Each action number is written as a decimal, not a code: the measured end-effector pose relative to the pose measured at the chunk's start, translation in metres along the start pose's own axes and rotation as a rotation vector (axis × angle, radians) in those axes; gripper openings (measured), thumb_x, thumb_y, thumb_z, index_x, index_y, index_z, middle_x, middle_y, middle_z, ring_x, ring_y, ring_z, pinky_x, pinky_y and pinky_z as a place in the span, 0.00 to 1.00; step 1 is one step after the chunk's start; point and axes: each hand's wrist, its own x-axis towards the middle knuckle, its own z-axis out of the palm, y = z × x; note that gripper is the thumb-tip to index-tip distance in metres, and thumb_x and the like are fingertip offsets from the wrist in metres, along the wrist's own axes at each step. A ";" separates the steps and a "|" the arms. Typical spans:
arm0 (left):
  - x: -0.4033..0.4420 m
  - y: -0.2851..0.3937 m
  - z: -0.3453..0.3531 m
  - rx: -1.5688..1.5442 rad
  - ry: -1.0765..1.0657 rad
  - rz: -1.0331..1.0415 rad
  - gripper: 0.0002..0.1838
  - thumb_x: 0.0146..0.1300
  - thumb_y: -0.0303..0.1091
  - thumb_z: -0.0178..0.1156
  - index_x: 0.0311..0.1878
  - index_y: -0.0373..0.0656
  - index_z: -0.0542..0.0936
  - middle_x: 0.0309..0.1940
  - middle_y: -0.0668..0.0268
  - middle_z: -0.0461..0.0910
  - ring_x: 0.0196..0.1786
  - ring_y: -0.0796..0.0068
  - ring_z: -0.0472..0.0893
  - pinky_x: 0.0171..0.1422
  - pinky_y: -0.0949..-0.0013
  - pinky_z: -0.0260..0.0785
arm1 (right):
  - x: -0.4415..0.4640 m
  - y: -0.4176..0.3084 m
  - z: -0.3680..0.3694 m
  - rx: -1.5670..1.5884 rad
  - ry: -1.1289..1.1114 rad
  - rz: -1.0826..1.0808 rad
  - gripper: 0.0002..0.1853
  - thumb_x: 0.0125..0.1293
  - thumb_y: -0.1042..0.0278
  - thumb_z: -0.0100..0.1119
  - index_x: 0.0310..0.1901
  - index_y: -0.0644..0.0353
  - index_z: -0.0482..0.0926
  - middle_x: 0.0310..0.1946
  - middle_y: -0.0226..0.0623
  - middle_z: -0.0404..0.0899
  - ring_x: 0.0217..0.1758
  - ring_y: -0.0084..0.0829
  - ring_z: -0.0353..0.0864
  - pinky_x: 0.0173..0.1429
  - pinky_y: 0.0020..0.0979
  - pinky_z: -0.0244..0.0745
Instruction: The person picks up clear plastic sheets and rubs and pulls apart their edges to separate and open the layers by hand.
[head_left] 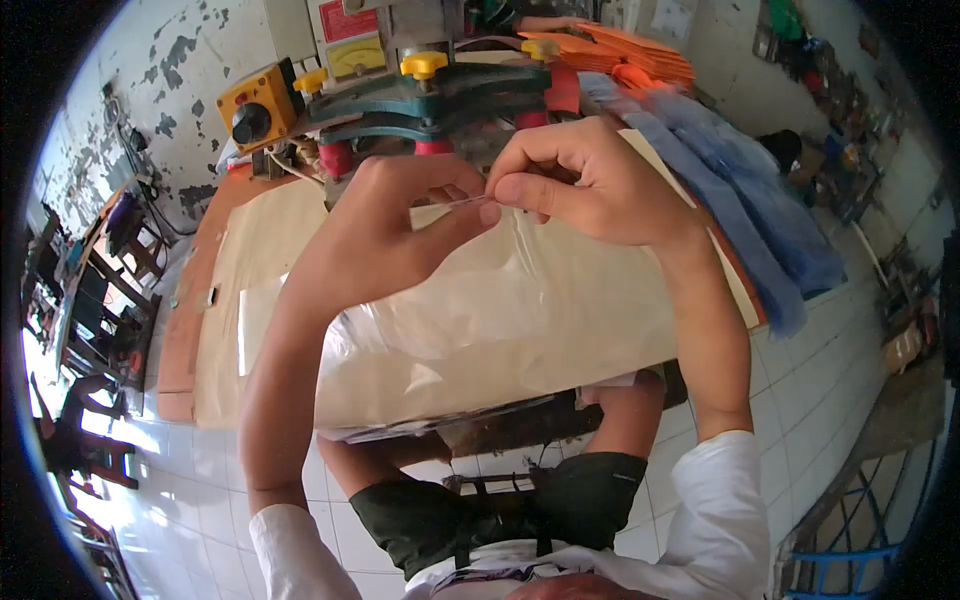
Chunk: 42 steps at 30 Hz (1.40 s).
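My left hand (390, 225) is closed, pinching the edge of a clear plastic sheet (430, 325) between thumb and fingers. Right beside it, my right hand (595, 185) pinches the same edge, its thumb against the curled index finger. The two sets of fingertips nearly touch above the table. From them the shiny, creased film hangs down and spreads over the tan-covered worktop (250, 240) toward my lap. Part of the held edge is hidden behind my fingers.
Just beyond my hands stands a dark green press (400, 105) with yellow knobs and red pads. A yellow control box (262, 105) is left of it. Blue translucent plastic (740, 190) drapes over the right side, with orange sheets (620, 55) stacked behind.
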 end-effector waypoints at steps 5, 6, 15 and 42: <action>0.026 0.009 -0.018 -0.210 -0.056 -0.030 0.11 0.65 0.34 0.64 0.37 0.34 0.81 0.26 0.69 0.79 0.30 0.84 0.75 0.35 0.76 0.69 | 0.023 -0.008 -0.039 -0.019 -0.103 -0.043 0.10 0.68 0.65 0.61 0.37 0.66 0.81 0.25 0.25 0.77 0.28 0.15 0.73 0.33 0.21 0.68; 0.029 0.011 -0.020 -0.150 -0.016 0.009 0.10 0.65 0.34 0.65 0.35 0.34 0.81 0.25 0.70 0.78 0.28 0.85 0.74 0.32 0.77 0.67 | 0.025 -0.008 -0.045 -0.022 -0.104 -0.049 0.10 0.68 0.65 0.61 0.37 0.66 0.81 0.25 0.25 0.77 0.28 0.15 0.73 0.33 0.21 0.68; 0.030 -0.011 -0.034 -0.329 -0.008 -0.068 0.10 0.65 0.33 0.64 0.34 0.34 0.83 0.22 0.69 0.79 0.25 0.84 0.75 0.28 0.78 0.66 | 0.053 0.009 -0.042 0.158 -0.177 0.021 0.12 0.66 0.62 0.63 0.36 0.65 0.80 0.29 0.28 0.79 0.26 0.15 0.71 0.30 0.18 0.67; 0.029 -0.025 -0.032 -0.081 0.214 0.037 0.09 0.58 0.28 0.69 0.26 0.35 0.82 0.19 0.70 0.77 0.22 0.87 0.73 0.24 0.78 0.63 | 0.051 -0.006 -0.015 -0.375 0.114 -0.104 0.04 0.54 0.74 0.69 0.32 0.60 0.83 0.16 0.26 0.74 0.19 0.14 0.68 0.24 0.21 0.60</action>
